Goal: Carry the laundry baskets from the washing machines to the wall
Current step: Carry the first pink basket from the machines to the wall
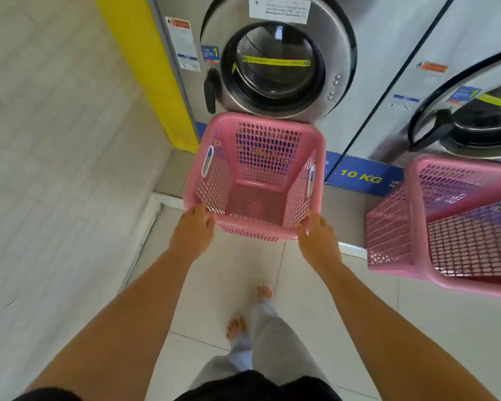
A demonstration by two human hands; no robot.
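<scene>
An empty pink laundry basket [258,125] with mesh walls stands in front of the left washing machine [275,65], just below its round door. My left hand [193,231] is closed over the near left corner of its rim. My right hand [315,235] is closed over the near right corner. A second pink laundry basket [417,221], also empty, sits at the right edge in front of the right washing machine [475,120], partly cut off by the frame.
A white tiled wall [55,140] runs along the left, ending in a yellow strip [145,68] beside the machine. The machines sit on a raised step with a blue "10 KG" band [362,176]. My bare feet [252,311] stand on pale floor tiles.
</scene>
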